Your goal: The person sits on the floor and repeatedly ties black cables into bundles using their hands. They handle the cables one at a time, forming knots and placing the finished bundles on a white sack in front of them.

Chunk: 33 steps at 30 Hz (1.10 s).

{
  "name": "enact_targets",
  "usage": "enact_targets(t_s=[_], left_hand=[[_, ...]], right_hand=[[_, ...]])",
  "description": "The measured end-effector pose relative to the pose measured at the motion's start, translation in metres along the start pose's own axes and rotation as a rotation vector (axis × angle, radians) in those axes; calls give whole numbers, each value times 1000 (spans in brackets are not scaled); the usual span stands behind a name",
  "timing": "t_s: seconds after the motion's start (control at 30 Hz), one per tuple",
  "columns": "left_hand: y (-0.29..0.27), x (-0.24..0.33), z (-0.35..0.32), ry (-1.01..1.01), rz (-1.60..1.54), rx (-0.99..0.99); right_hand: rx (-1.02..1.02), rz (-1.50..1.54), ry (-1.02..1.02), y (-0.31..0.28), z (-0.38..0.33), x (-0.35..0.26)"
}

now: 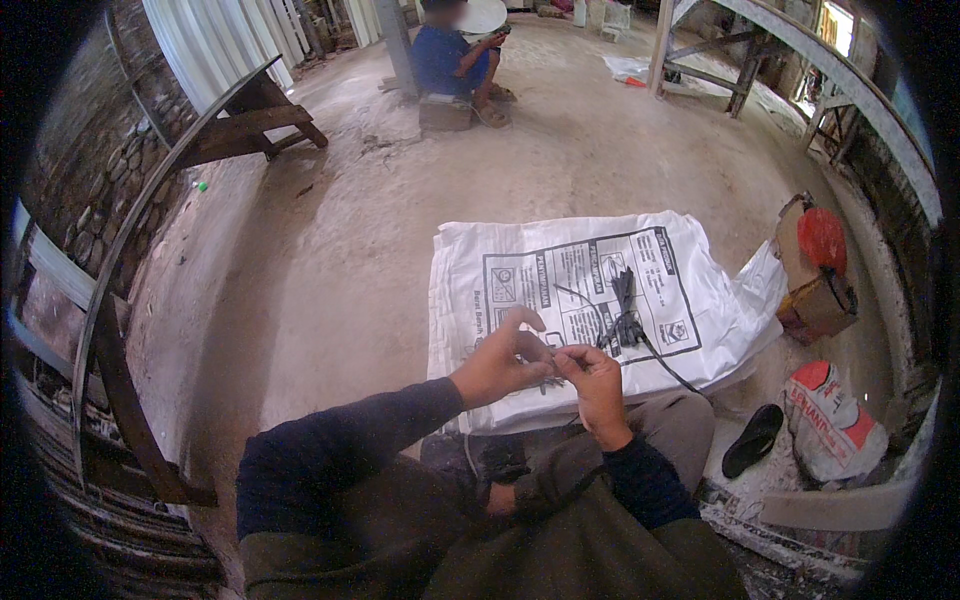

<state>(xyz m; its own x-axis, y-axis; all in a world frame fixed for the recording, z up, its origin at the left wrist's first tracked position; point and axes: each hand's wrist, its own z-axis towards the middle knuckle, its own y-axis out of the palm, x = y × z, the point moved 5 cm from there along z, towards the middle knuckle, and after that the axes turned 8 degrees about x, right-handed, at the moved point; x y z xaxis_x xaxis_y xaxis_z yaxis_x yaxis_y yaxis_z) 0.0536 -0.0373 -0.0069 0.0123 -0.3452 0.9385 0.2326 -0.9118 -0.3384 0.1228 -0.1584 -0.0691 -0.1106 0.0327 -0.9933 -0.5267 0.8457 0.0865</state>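
Note:
My left hand (500, 362) and my right hand (597, 392) meet above a white printed sack (465, 262). Their fingertips pinch together, but whatever lies between them is too small to make out. Just beyond my right hand, a bundled black cord (626, 328) rests on the sack. One black strand of it trails toward my right knee, while a thinner end sticks out to the left. Small thin dark bits show beneath my fingers, partly hidden by the hands.
Right of the sack stand a cardboard box (822, 305) with a red bag (822, 240), a black sandal (752, 441) and a red-and-white bag (836, 425). Wooden benches (245, 125) flank both sides. A person in blue (442, 62) sits farther off by a post.

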Motion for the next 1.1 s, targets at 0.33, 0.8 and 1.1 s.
enact_targets(t_s=[0.33, 0.8, 1.1], left_hand=[[-2, 5, -3, -61, -62, 80], [3, 4, -2, -14, 219, 175], [-1, -7, 2, 52, 306, 221]], right_hand=[[-57, 83, 16, 5, -7, -20], [10, -290, -190, 10, -2, 27], [-232, 365, 360, 22, -8, 11]])
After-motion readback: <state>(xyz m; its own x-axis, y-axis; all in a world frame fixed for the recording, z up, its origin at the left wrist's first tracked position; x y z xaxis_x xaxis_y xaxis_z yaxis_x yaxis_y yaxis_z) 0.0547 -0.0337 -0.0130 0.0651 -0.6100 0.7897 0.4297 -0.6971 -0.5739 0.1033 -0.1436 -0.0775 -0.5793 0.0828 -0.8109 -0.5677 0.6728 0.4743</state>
